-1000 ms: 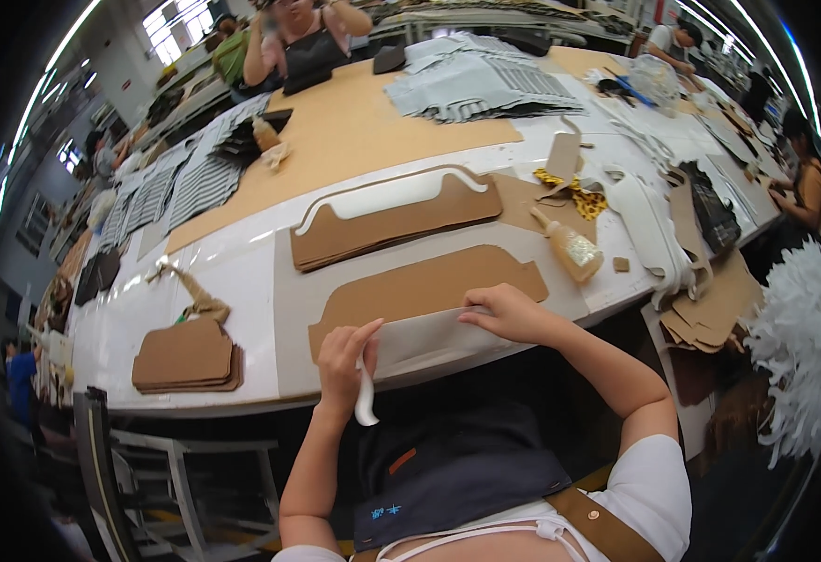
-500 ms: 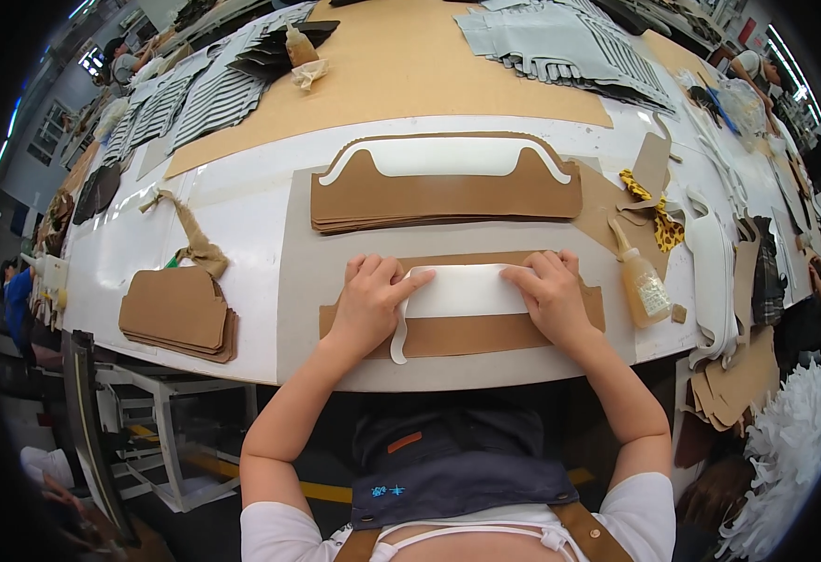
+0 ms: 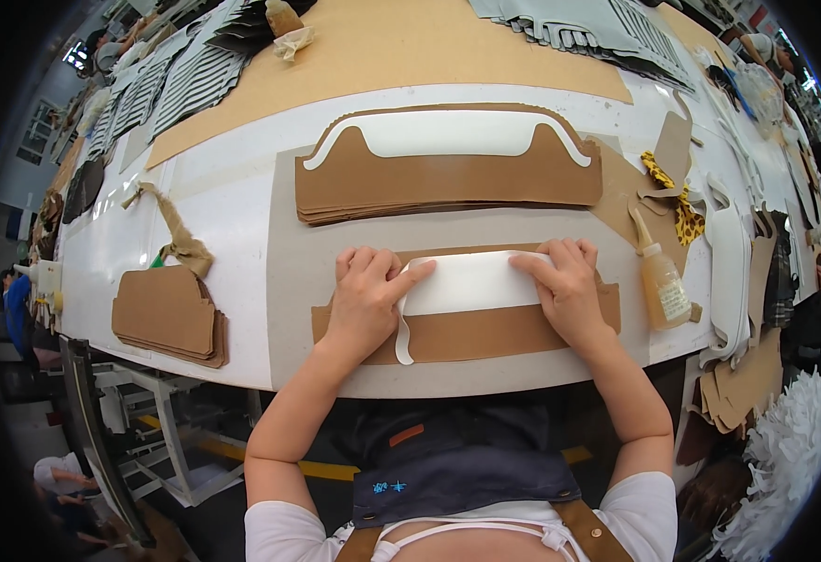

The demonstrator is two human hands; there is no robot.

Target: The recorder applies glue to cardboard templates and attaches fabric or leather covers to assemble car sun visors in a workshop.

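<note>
A white shaped piece [image 3: 474, 286] lies over a brown panel [image 3: 485, 337] that is close to the table's near edge. My left hand [image 3: 366, 298] is closed at the white piece's upper left corner, thumb laid along its top edge and the other fingers curled. Below that hand, a narrow curved end of the white piece hangs across the brown panel. At the upper right corner my right hand [image 3: 568, 288] is closed the same way, covering that end. Beyond them sits a stack of brown panels [image 3: 448, 180], its top one bearing a similar white piece [image 3: 448, 134].
Brown pieces [image 3: 162, 314] are stacked at the left, beside a cloth strip [image 3: 178, 229]. An amber squeeze bottle [image 3: 663, 286] stands right of my right hand, near white strips [image 3: 729, 272]. Grey pieces [image 3: 588, 33] lie at the back on a tan sheet [image 3: 382, 56].
The whole view has shifted a little, with the table's far part sliding up out of the picture. Both hands keep to the same corners of the white piece.
</note>
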